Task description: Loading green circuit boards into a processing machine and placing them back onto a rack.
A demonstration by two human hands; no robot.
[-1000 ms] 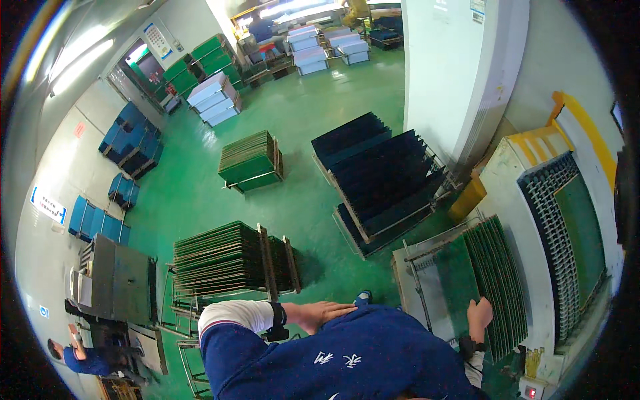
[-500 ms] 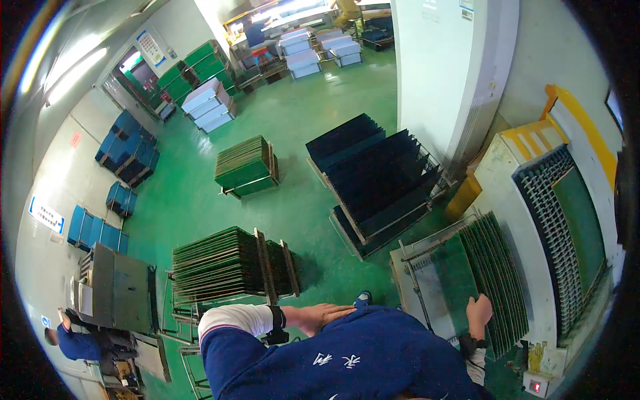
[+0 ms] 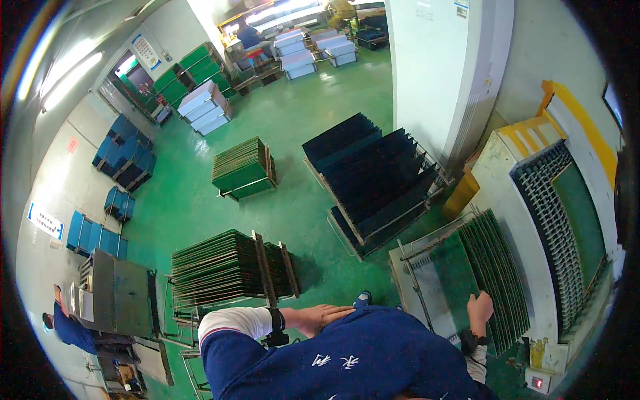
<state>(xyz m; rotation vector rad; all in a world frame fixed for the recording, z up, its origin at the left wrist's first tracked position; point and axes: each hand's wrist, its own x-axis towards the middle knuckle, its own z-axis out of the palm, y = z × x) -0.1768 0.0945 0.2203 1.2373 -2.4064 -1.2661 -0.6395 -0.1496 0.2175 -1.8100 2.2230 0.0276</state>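
My right hand (image 3: pixel 479 308) is closed on the edge of a green panel (image 3: pixel 452 267), at the front of a rack on my right. Behind it, several more thin green panels (image 3: pixel 497 273) stand upright in a row. My left hand (image 3: pixel 323 318) lies flat against the front of my blue shirt, fingers stretched out and holding nothing. Left of it, another rack of closely spaced green panels (image 3: pixel 217 267) stands on the floor.
On my right is a machine with rows of rollers (image 3: pixel 547 193) and a green panel on them. Ahead stand a rack of dark panels (image 3: pixel 380 177) and a smaller green stack (image 3: pixel 243 170). A co-worker (image 3: pixel 70 327) is at a grey machine (image 3: pixel 123 293) on the far left.
The whole view has shifted slightly. My hands keep their places on the panel edge and my shirt. At far left, the co-worker's arm has moved up.
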